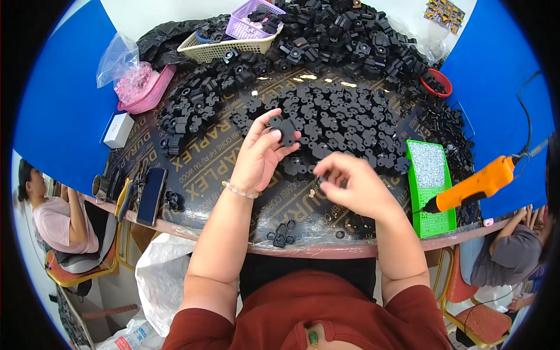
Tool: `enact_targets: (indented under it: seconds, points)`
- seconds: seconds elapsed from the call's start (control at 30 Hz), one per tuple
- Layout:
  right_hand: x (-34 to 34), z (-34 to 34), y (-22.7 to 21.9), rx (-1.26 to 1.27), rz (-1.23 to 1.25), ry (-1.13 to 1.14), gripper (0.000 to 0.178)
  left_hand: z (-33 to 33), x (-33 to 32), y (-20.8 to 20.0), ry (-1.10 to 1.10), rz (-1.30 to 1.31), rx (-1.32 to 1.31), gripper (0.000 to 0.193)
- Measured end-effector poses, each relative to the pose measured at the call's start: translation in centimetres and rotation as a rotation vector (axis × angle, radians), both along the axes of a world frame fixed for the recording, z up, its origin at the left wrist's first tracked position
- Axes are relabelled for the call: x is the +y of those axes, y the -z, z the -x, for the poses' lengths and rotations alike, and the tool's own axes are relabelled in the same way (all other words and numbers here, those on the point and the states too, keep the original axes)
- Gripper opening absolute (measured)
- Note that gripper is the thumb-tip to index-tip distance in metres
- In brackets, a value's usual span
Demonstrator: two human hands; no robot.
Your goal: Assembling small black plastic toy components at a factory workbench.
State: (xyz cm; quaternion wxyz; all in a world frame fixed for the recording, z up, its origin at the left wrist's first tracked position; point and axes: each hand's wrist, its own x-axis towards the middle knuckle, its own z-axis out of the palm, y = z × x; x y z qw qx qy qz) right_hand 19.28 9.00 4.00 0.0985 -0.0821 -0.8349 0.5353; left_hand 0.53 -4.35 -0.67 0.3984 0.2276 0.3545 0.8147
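My left hand point(261, 156) is raised over the middle of the table, its fingers and thumb closed on a flat black plastic part point(285, 132) with rounded lobes. To the right of it, my right hand point(353, 185) is bent inward, thumb and fingertips drawn together. Motion smears those fingertips, and a small dark thing seems to sit between them, too blurred to name. The two hands are apart. Beyond them spreads a layer of similar black plastic parts point(344, 125). Several black hexagonal rings point(282, 234) lie at the table's near edge.
An orange electric screwdriver point(475, 185) hangs over a green tray point(432, 219) of small silvery pieces at right. Black parts point(350, 38) heap up at the back, beside a cream basket point(201, 53). A pink basket point(153, 96), phone point(152, 196) and pliers point(123, 198) are at left.
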Motion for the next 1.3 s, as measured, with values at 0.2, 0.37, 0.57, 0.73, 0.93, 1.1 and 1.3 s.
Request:
enact_targets:
  seconds: [0.2, 0.37, 0.57, 0.73, 0.93, 1.1, 1.3]
  points:
    - [0.4, 0.6, 1.3, 0.389, 0.403, 0.176, 0.026, -0.1, -0.7, -0.5, 0.146, -0.068, 0.035, 0.054]
    - [0.2, 1.0, 1.8, 0.469, 0.487, 0.243, 0.019, -0.3, -0.8, -0.1, 0.098, -0.027, 0.046, 0.059]
    - [0.6, 0.9, 1.8, 0.430, 0.689, 0.215, 0.023, -0.8, -0.7, -0.1, 0.191, -0.049, -0.005, 0.047]
    - [0.1, 0.9, 1.6, 0.425, 0.599, 0.135, 0.029, -1.1, -0.6, -0.1, 0.272, -0.058, 0.008, 0.045]
    - [0.1, 0.9, 1.9, 0.457, 0.434, 0.146, 0.030, -1.2, -0.7, -0.1, 0.335, -0.030, 0.066, 0.046]
    - [0.0, 0.5, 1.1, 0.407, 0.334, 0.153, 0.030, -1.4, -0.7, 0.1, 0.345, -0.005, 0.086, 0.047]
    - [-0.1, 0.5, 1.3, 0.418, 0.327, 0.136, 0.031, -2.1, -0.5, 0.0, 0.340, -0.001, 0.118, 0.052]
